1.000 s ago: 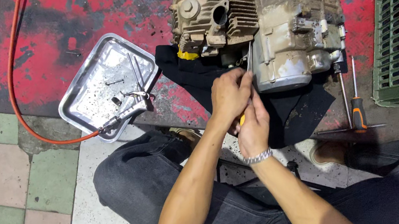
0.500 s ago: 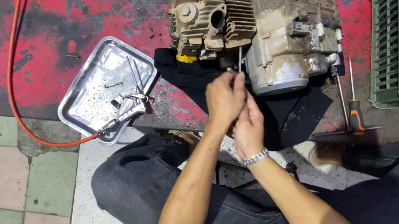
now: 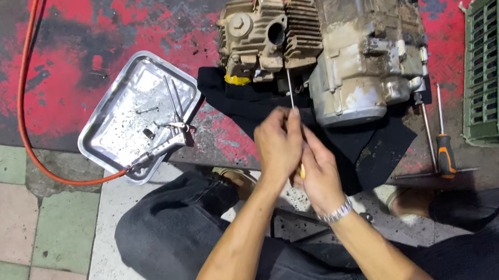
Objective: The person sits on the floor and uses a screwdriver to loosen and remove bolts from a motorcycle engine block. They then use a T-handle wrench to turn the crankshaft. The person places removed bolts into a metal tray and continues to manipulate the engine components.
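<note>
Near the engine (image 3: 339,36), we are drawing back: both hands, left (image 3: 277,142) and right (image 3: 319,172), are gripping a screwdriver (image 3: 291,98), its tip now just clear of the cylinder.

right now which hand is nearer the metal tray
Left. The left hand grips the screwdriver on the side toward the metal tray; the right hand sits just beyond it, farther away.

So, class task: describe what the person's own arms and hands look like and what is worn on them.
Both forearms are bare, with no sleeves in view and no gloves. The right hand has a silvery metal-link wristwatch at the wrist. The left hand shows no rings, bands or markings that I can make out.
</note>
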